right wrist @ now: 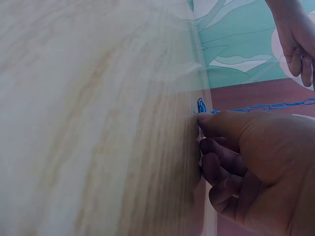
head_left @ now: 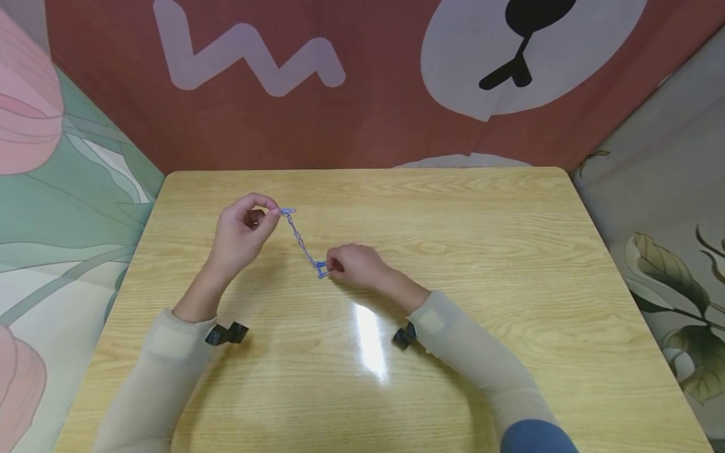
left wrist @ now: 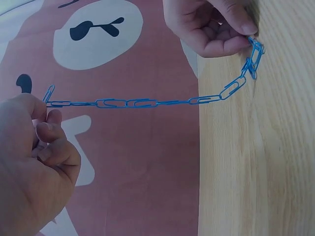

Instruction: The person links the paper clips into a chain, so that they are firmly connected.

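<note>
A chain of blue paper clips (head_left: 299, 240) stretches between the two hands, slanting down from left to right in the head view. My left hand (head_left: 240, 231) pinches its upper end between thumb and forefinger, raised over the table. In the left wrist view the linked paper clips (left wrist: 142, 103) run almost straight, then bend near the other hand. The right hand (head_left: 358, 267) pinches the lower end close to the tabletop, where several clips (left wrist: 253, 59) bunch together at the fingertips. In the right wrist view, the thumb and fingers (right wrist: 231, 123) partly hide that end.
The light wooden table (head_left: 510, 251) lies under both hands. Behind it hangs a red-brown cloth (head_left: 374, 113) with pale shapes and a cartoon muzzle. Patterned cloths (head_left: 85, 220) stand along the sides. Small black devices (head_left: 226, 334) are strapped at both wrists.
</note>
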